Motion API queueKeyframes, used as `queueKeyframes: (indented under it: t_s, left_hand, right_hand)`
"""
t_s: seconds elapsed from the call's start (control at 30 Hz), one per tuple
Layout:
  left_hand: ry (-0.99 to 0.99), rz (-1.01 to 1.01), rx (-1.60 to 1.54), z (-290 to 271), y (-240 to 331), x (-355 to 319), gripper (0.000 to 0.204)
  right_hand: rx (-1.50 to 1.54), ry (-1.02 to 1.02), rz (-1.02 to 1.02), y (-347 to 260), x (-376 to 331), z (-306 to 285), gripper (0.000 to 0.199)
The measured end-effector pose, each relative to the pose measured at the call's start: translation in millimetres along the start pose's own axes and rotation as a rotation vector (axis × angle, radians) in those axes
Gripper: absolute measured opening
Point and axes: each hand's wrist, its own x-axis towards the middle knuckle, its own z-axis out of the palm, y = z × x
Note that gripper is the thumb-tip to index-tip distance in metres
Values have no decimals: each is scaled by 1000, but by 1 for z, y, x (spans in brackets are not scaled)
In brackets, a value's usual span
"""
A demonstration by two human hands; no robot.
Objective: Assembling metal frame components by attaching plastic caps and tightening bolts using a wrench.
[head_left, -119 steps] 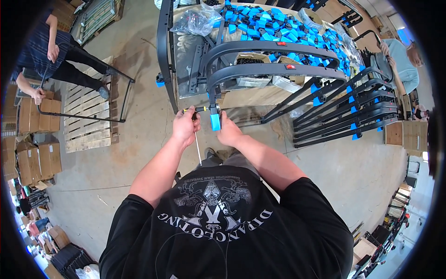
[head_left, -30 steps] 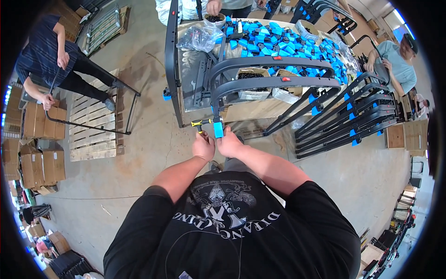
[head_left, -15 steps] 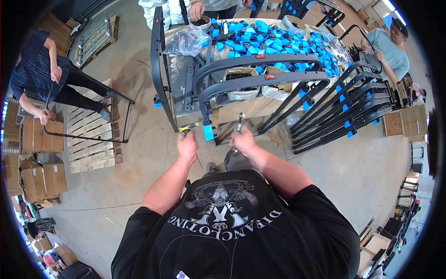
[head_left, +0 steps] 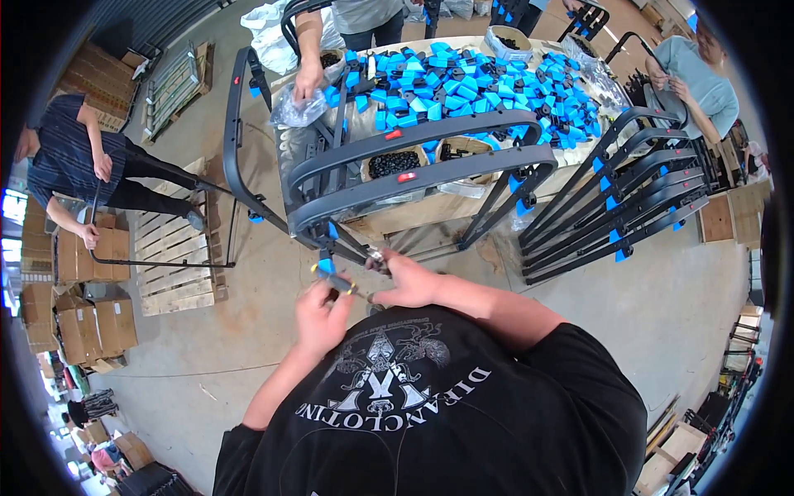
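Note:
My left hand (head_left: 321,316) is closed on a screwdriver (head_left: 335,280) with a yellow-and-dark handle. Its shaft points toward my right hand (head_left: 407,281), which is closed around a metal ratchet wrench (head_left: 377,257), mostly hidden by the fingers. Both hands are close together in front of my body, just short of a dark curved metal frame (head_left: 430,172). A blue corner piece (head_left: 327,265) on a leg of the frame shows right beyond the screwdriver.
A table bears a heap of blue-and-black plastic parts (head_left: 463,83) and boxes of black parts (head_left: 395,164). More frames (head_left: 637,186) stand stacked at right. Co-workers (head_left: 70,161) stand at left, far side and right. A wooden pallet (head_left: 175,256) lies at left.
My hands have drawn nearer to each other and back toward my body, tools still held. The co-worker across the table now reaches onto a clear plastic bag. My view has shifted.

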Motion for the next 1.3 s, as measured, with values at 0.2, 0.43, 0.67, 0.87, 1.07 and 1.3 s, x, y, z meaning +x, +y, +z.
queueKeyframes:
  t_s: [0.2, 0.43, 0.67, 0.87, 1.07, 1.3]
  left_hand:
    - [-227, -533, -556, 90, 5, 61, 45]
    - [-286, -562, -271, 91, -8, 24, 45]
    - [231, -410, 91, 62, -7, -2, 38]
    - [228, -736, 132, 46, -39, 61, 50]
    - [-29, -1027, 97, 69, -89, 69, 42]
    - [641, -606, 158, 120, -113, 39, 61]
  right_hand:
    - [316, -121, 558, 37, 7, -48, 37]
    - [336, -191, 985, 81, 82, -105, 26]
    - [-24, 29, 557, 86, 63, -123, 28]
    - [368, 230, 797, 125, -92, -132, 42]
    - [27, 222, 684, 103, -146, -179, 31]
    - [19, 754, 343, 76, -124, -200, 18]
